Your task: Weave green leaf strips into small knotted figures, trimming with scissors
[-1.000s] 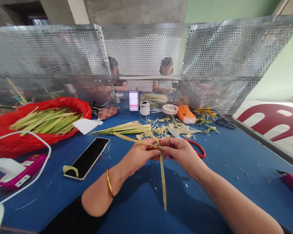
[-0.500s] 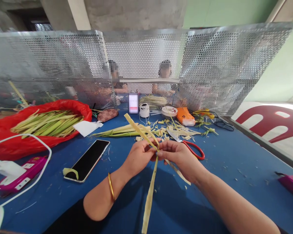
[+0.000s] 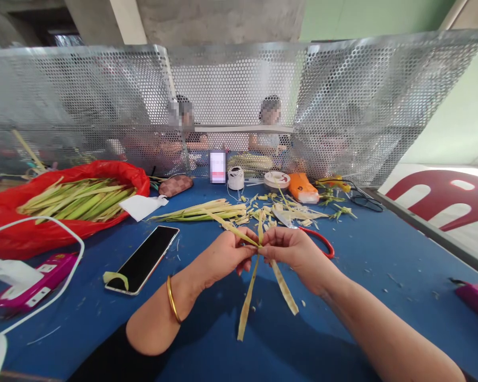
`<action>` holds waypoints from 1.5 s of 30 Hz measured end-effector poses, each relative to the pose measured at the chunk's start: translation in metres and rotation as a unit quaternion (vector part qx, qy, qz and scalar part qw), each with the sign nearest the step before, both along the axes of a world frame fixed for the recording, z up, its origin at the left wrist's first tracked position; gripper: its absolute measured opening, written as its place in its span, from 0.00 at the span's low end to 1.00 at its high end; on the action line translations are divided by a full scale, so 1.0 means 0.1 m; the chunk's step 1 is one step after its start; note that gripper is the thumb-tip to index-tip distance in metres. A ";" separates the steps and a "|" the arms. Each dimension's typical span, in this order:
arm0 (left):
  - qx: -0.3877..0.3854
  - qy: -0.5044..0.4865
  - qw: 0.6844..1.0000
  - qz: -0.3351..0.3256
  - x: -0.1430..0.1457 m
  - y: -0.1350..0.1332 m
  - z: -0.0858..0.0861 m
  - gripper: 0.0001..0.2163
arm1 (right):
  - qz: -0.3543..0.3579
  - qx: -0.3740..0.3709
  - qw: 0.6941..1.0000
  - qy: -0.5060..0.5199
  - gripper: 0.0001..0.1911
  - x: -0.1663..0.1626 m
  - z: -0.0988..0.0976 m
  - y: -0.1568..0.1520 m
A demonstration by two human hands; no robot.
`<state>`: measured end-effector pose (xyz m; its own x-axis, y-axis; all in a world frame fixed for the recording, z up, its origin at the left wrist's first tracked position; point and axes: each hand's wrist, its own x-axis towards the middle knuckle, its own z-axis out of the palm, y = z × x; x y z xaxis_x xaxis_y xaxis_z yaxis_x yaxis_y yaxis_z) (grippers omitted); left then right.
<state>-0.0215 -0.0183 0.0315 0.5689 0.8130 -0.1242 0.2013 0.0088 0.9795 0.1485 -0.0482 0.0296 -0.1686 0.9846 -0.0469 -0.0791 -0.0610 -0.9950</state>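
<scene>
My left hand point(image 3: 223, 257) and my right hand point(image 3: 292, 252) meet over the blue table point(image 3: 362, 276), both pinching crossed yellow-green palm leaf strips point(image 3: 247, 297) where they overlap. Two strip ends hang down toward me, and two shorter ends point away. A gold bangle point(image 3: 171, 300) sits on my left wrist. Just behind my right hand lie red-handled scissors point(image 3: 321, 240).
A red bag point(image 3: 43, 228) of green leaves lies at left. A black phone point(image 3: 143, 257), a pink charger point(image 3: 32, 284) with white cable, loose leaf strips point(image 3: 199, 211), thread spool point(image 3: 236, 178), tape point(image 3: 276, 180) and orange tool point(image 3: 302, 188) lie around. Two people sit behind the perforated metal screen point(image 3: 342, 106).
The long strip that stood up and away has been folded down; the strips now cross in an X at my fingertips, and the hanging end is shorter.
</scene>
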 end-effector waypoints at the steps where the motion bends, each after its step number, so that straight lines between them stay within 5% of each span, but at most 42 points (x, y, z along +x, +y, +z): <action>1: 0.013 0.012 1.000 0.003 -0.01 0.01 -0.01 0.07 | 0.001 -0.007 1.000 -0.001 0.12 0.00 0.00 0.00; 14: 0.107 0.073 0.991 0.022 -0.02 0.03 -0.05 0.05 | 0.011 -0.057 0.998 0.031 0.12 0.01 -0.06 0.03; 21: 0.049 -0.022 0.995 0.084 0.08 0.00 -0.08 0.06 | -0.045 0.028 0.998 -0.046 0.11 -0.02 -0.13 0.08; 33: -0.059 -0.067 0.994 0.057 0.00 0.00 0.06 0.08 | 0.031 0.012 0.994 -0.100 0.16 0.01 -0.01 0.00; 38: -0.112 -0.129 0.985 0.026 -0.02 0.02 0.05 0.11 | -0.001 0.051 0.993 -0.110 0.18 0.02 -0.04 0.03; 45: -0.111 -0.144 0.977 0.109 0.05 0.00 -0.07 0.12 | 0.017 0.067 0.990 -0.121 0.15 0.01 -0.04 0.02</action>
<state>-0.0163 -0.0180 0.0249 0.4225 0.8902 -0.1706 -0.1132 0.2385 0.9645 0.1491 -0.0458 0.0253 -0.2022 0.9785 0.0408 0.1621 0.0745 -0.9839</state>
